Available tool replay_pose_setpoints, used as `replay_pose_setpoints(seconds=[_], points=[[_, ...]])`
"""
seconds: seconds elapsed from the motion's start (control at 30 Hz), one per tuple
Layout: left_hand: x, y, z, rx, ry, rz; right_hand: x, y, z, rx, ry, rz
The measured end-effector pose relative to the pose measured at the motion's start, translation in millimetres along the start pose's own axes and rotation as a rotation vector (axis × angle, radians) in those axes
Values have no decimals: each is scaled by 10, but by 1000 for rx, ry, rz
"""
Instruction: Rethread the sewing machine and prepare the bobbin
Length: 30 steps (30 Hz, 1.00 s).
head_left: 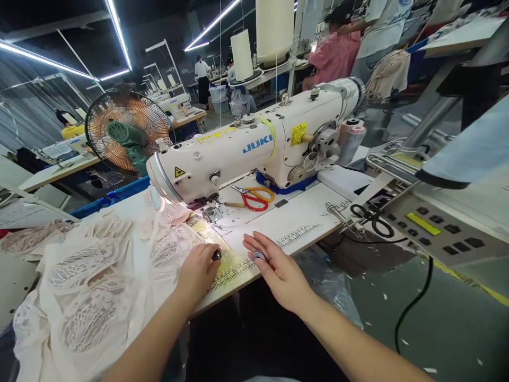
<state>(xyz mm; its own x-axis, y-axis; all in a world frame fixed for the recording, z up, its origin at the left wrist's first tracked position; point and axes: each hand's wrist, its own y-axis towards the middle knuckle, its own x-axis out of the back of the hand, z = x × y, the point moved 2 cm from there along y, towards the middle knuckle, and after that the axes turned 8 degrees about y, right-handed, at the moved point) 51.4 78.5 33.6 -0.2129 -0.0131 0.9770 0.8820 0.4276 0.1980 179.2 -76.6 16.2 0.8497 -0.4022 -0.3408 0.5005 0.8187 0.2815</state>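
A small dark knob point(217, 255) sits at the counter's point(302, 225) near edge, pinched in the curled fingers of the left hand point(198, 273). At its 3 o'clock, the right hand point(278, 270) holds a small round grey disc point(258, 255) in lightly bent fingers. Pale lace fabric point(99, 276) spreads at 9 o'clock. Red-handled scissors point(252, 197) lie at 1 o'clock, below the white sewing machine point(254, 143).

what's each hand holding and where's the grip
The left hand pinches a small dark knob-like thing in its fingertips. The right hand holds a small round grey disc by its edge.
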Motion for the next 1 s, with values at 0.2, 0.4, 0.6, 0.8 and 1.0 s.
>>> replay_pose_setpoints(seconds=[0.2, 0.4, 0.6, 0.8, 1.0], points=[[314, 125, -233, 126, -397, 1, 61, 91, 128, 524, -704, 128], [459, 458, -735, 194, -1119, 268, 46, 323, 275, 531, -669, 173], [717, 850, -797, 104, -1197, 138, 62, 691, 678, 585, -636, 211], [1020, 1229, -782, 52, -1290, -78, 48, 1328, 914, 741, -535, 55], [546, 723, -806, -343, -591, -264, 462, 1460, 503, 728, -220, -402]])
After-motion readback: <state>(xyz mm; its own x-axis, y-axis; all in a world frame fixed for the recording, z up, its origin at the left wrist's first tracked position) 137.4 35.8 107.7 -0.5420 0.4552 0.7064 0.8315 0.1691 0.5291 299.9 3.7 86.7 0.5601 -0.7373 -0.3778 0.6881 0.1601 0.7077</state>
